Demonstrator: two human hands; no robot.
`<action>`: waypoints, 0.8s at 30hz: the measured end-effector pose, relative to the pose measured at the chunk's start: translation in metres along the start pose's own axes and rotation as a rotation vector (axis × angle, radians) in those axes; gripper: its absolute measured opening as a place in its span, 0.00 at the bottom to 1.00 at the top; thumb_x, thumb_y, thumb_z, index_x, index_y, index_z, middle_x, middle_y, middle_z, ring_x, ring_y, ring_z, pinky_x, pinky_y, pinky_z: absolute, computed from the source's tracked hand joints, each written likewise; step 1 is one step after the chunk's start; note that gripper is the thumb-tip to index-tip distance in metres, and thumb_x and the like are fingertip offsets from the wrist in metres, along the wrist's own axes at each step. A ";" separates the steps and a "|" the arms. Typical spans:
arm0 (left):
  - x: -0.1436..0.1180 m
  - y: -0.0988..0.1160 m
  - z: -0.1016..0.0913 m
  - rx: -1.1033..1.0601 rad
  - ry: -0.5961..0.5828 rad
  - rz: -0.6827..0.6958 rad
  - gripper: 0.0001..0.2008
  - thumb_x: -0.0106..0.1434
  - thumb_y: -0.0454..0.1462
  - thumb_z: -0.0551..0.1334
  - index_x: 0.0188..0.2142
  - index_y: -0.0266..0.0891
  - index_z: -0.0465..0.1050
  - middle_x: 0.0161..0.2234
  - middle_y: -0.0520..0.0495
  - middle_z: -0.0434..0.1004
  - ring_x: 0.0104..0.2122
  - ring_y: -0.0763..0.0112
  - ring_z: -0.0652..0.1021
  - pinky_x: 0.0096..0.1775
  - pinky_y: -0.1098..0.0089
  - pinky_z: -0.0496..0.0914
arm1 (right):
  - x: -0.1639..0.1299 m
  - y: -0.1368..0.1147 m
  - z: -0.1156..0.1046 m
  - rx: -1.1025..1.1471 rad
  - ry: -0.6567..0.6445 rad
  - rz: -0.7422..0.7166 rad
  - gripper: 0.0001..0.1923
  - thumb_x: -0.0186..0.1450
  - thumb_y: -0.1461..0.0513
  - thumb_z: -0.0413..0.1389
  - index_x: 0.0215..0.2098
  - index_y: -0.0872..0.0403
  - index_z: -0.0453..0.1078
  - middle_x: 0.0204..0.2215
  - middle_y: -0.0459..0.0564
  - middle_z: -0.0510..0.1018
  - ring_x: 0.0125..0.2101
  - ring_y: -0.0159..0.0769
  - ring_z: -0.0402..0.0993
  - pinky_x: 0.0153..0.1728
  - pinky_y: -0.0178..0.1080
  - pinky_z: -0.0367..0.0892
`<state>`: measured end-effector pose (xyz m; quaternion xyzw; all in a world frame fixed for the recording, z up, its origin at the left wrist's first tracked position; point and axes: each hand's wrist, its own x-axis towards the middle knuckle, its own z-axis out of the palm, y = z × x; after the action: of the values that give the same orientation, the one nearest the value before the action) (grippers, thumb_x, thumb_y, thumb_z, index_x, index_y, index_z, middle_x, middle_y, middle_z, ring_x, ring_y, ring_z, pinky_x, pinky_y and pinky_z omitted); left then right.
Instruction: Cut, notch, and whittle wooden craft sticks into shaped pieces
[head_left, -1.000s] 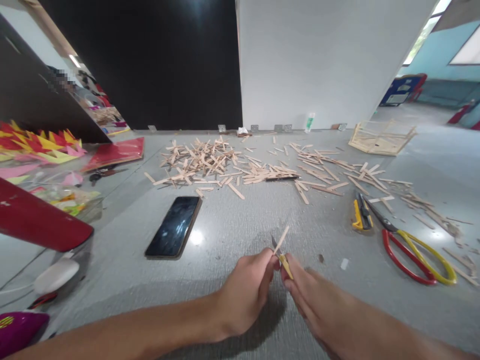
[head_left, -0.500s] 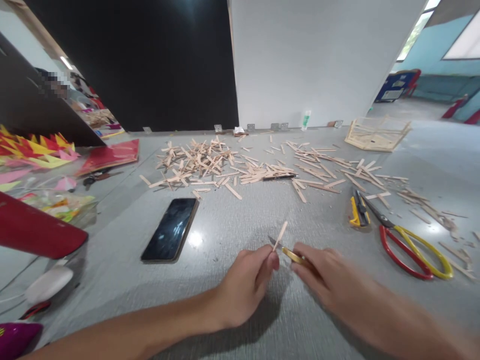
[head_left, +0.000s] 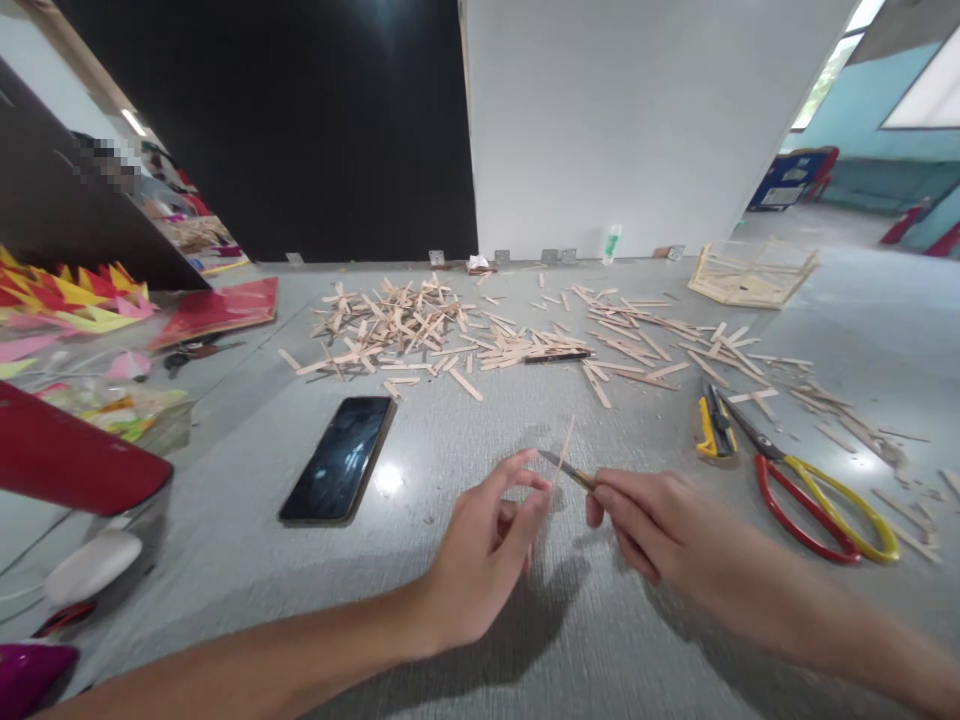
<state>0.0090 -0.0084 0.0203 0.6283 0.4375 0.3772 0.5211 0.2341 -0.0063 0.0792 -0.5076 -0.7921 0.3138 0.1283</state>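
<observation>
Right of the glossy smartphone (head_left: 339, 460): thin, straight, pale wooden stick (head_left: 568, 440), slightly tilted, loosely pinched low by left hand (head_left: 480, 560). Right hand (head_left: 649, 520) grips pointed metal knife (head_left: 571, 470), blade across stick.

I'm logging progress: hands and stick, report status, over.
Left hand at stick, grip unclear. Right hand grips knife, blade at stick. Phone left, scissors right, both apart from hands.

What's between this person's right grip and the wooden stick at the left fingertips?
A knife: in the head view, its blade slants out from the right grip and crosses the wooden stick.
</observation>
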 end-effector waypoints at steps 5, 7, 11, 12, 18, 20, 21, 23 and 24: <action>0.001 0.001 -0.002 0.085 -0.132 0.075 0.22 0.78 0.48 0.53 0.32 0.38 0.72 0.21 0.56 0.64 0.19 0.77 0.66 0.25 0.75 0.60 | -0.003 -0.026 0.004 0.271 -0.119 0.140 0.20 0.79 0.58 0.41 0.37 0.51 0.72 0.17 0.39 0.68 0.19 0.31 0.64 0.24 0.35 0.63; 0.000 0.000 -0.003 0.122 -0.142 0.109 0.22 0.79 0.45 0.51 0.33 0.38 0.72 0.22 0.56 0.65 0.20 0.77 0.66 0.27 0.74 0.60 | -0.004 -0.024 0.006 0.279 -0.130 0.117 0.21 0.79 0.56 0.41 0.38 0.51 0.73 0.19 0.41 0.70 0.20 0.32 0.67 0.24 0.36 0.65; -0.001 -0.003 -0.004 0.184 -0.129 0.158 0.19 0.80 0.42 0.49 0.35 0.39 0.70 0.22 0.58 0.60 0.21 0.75 0.63 0.29 0.73 0.59 | -0.014 0.003 0.030 0.021 0.042 -0.232 0.20 0.77 0.60 0.42 0.51 0.51 0.76 0.36 0.54 0.84 0.41 0.47 0.82 0.43 0.48 0.76; -0.002 -0.004 -0.003 0.197 -0.121 0.167 0.18 0.79 0.42 0.49 0.35 0.39 0.70 0.21 0.59 0.58 0.21 0.75 0.62 0.30 0.72 0.59 | -0.018 0.010 0.041 -0.051 0.067 -0.312 0.21 0.75 0.62 0.44 0.56 0.52 0.75 0.45 0.59 0.84 0.50 0.53 0.80 0.50 0.53 0.75; -0.002 -0.007 -0.002 0.274 -0.092 0.178 0.17 0.79 0.40 0.49 0.31 0.41 0.62 0.26 0.55 0.65 0.24 0.73 0.64 0.31 0.70 0.59 | -0.031 0.018 0.074 -0.434 0.139 -0.457 0.32 0.64 0.74 0.45 0.66 0.67 0.68 0.63 0.72 0.74 0.63 0.62 0.72 0.57 0.58 0.74; -0.004 -0.008 -0.001 0.290 -0.116 0.190 0.16 0.78 0.39 0.49 0.31 0.42 0.62 0.26 0.55 0.65 0.25 0.72 0.64 0.32 0.70 0.59 | -0.024 0.009 0.049 -0.125 -0.090 -0.323 0.27 0.65 0.71 0.48 0.61 0.63 0.73 0.60 0.71 0.77 0.60 0.64 0.74 0.57 0.62 0.73; -0.005 -0.008 -0.001 0.296 -0.138 0.200 0.16 0.78 0.39 0.49 0.32 0.42 0.63 0.27 0.54 0.65 0.25 0.72 0.65 0.32 0.70 0.60 | -0.019 0.004 0.031 0.052 -0.220 -0.152 0.21 0.68 0.68 0.50 0.55 0.56 0.77 0.53 0.63 0.83 0.55 0.58 0.79 0.54 0.58 0.76; -0.008 -0.009 0.001 0.305 -0.189 0.214 0.13 0.77 0.38 0.51 0.34 0.41 0.65 0.27 0.54 0.68 0.25 0.72 0.66 0.32 0.71 0.61 | -0.009 -0.002 0.000 0.131 -0.304 -0.076 0.18 0.75 0.61 0.46 0.41 0.49 0.80 0.26 0.49 0.82 0.26 0.41 0.81 0.25 0.40 0.79; -0.010 -0.009 0.002 0.309 -0.201 0.215 0.13 0.77 0.38 0.51 0.34 0.41 0.66 0.27 0.54 0.68 0.25 0.72 0.65 0.32 0.71 0.61 | -0.006 -0.004 -0.009 0.161 -0.346 -0.041 0.20 0.76 0.58 0.47 0.37 0.49 0.80 0.19 0.45 0.76 0.18 0.36 0.74 0.17 0.35 0.73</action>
<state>0.0063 -0.0178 0.0108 0.7783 0.3666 0.2943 0.4163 0.2385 -0.0096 0.0899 -0.4179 -0.7848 0.4562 0.0369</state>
